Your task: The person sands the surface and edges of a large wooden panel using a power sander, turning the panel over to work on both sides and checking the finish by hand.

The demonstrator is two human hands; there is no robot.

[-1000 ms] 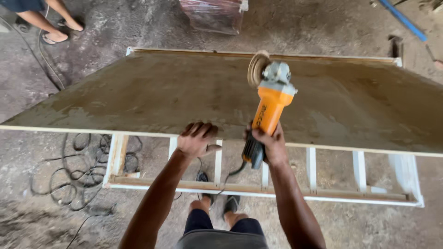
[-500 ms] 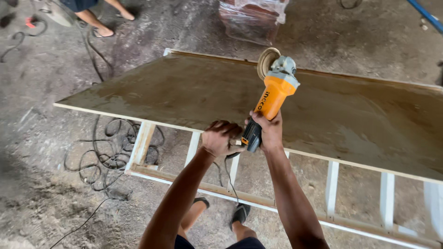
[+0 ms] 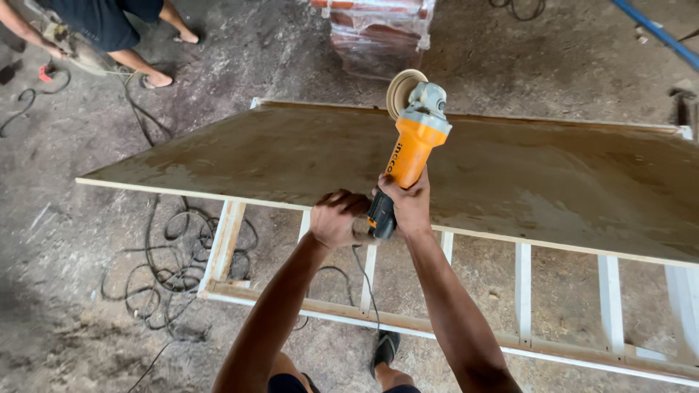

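Right hand (image 3: 409,206) wraps tight around the orange-bodied angle grinder with grey metal head and tan sanding disc (image 3: 412,142), fingers closed round the body just above its black tail end, and the tool stands raised off the large flat brown plywood board (image 3: 510,175), disc tipped up and facing away over the board's middle. Left hand (image 3: 336,217) sits curled right beside the grinder's tail at the board's near edge, touching or nearly touching the tool; whether it grips anything, I cannot tell. The board lies on a white-painted wooden slatted frame (image 3: 523,295), whose slats show below the board's near edge. The board's left corner juts out past the frame over bare ground, and its far edge runs long and open. A black power cord (image 3: 362,273) drops from the grinder's tail past the near edge, and more tangled black cable (image 3: 164,269) coils on the dirt floor left of the board. Beyond the far edge sits a plastic-wrapped stack of reddish bricks (image 3: 378,33). Off the board's far left corner, another person's legs (image 3: 156,47) stand well apart from it.
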